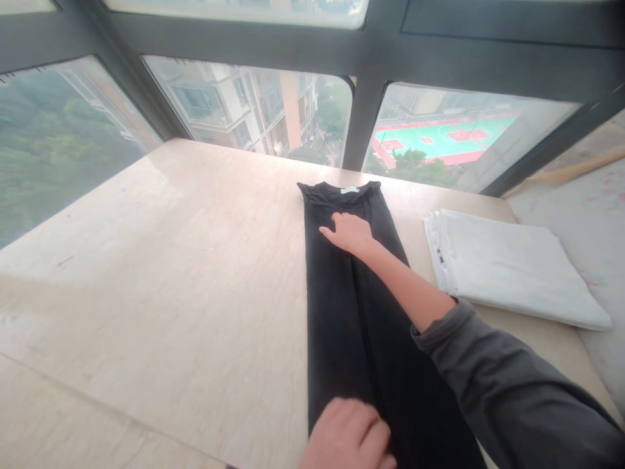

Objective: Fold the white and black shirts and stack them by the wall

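Right hand [347, 232]: open on garment [334, 312], gripping nothing | left hand [347, 435]: curled, hold unclear | ledge [170, 293]: folded cloth [512, 264] beside garment

No text is legible, even on the collar label [349, 190].

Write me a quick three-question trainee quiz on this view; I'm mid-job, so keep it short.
1. Which hand is nearer the neckline of the black garment?
2. True or false: the folded white cloth lies on top of the black garment.
3. Outdoors at the right shows: A) a beach; B) a sports court; C) a parked train.

Key: 1. The right hand. 2. False. 3. B.
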`<state>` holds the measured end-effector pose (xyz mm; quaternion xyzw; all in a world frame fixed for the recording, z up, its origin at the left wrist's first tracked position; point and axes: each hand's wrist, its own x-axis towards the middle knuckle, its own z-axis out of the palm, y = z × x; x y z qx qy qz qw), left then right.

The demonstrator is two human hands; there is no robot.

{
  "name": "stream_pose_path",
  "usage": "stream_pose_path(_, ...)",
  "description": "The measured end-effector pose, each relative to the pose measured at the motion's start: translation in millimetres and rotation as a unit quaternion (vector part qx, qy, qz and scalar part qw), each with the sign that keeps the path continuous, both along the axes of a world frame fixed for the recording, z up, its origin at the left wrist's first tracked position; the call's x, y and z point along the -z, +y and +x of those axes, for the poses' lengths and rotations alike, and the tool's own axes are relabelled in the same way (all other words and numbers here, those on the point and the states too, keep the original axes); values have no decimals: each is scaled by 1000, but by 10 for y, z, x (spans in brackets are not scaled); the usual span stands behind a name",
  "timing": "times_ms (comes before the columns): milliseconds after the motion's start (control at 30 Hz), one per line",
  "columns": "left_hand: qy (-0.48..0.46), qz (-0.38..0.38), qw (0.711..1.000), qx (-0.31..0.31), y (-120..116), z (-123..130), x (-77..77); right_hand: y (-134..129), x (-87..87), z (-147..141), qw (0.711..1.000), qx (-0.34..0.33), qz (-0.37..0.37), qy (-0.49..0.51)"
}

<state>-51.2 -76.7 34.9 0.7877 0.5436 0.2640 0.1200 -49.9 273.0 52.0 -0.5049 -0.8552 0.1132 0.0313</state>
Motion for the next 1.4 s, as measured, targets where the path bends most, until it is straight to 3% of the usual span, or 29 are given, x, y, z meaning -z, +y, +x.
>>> stream_pose_path(133,88,-14,990,-108,556,-299,-155,376,0,-646,999,29,1,44)
stream_pose_path(267,144,-48,976,-155,754,-387,-9,813,115,-1098,997,39,-5,67)
stream_pose_path(400,166,-66,973,-148,737,-373,151,1274,291,-1087,988,20,-25,151)
stream_pose_path(567,170,-64,971,-157,742,-369,136,1624,481,-775,981,12,25,193)
stream_pose_path(800,167,-38,971,-169,783,-363,122,1613,525,-737,982,-42,75,170)
stream_pose_path(867,164,-33,971,-170,786,-363,128,1628,490,-779,975,-35,55,214)
stream_pose_path(1033,165,-20,971,-169,772,-360,141,1658,381,-863,938,60,-38,340)
stream_pose_path(1267,150,-25,975,-164,809,-410,43,1379,237,-773,932,37,-196,303)
stream_pose_path(1400,109,19,978,-178,759,-271,33,1162,212,-653,954,-8,-191,232)
